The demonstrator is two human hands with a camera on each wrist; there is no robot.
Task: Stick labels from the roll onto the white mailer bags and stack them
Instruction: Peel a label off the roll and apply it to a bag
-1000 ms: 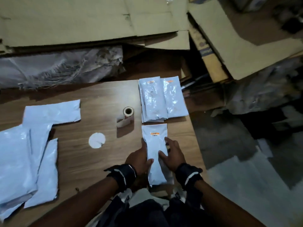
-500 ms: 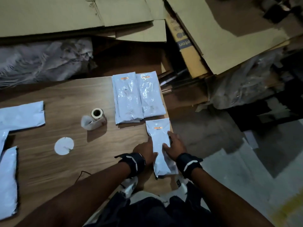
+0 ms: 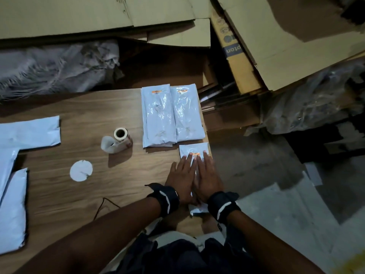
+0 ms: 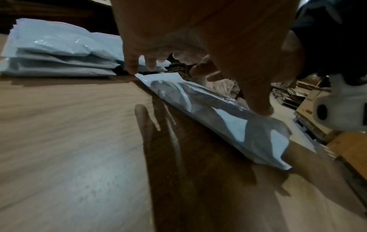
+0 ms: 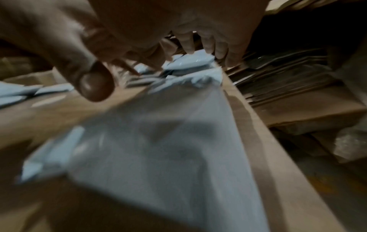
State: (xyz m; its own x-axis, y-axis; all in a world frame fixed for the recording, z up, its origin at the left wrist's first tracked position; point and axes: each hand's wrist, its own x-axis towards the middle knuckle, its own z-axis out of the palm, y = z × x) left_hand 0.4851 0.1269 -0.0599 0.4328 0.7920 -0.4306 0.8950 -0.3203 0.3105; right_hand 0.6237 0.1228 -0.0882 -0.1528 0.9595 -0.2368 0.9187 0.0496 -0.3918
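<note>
Head view: both hands, left hand and right hand, have slid forward up the labelled mailer bag, fingers now straight and flat on it just below the stacks, near the surface edge, so stacking looks next.

A packing storeroom — flattened cardboard boxes and plastic wrap crowd a wooden table.
</note>
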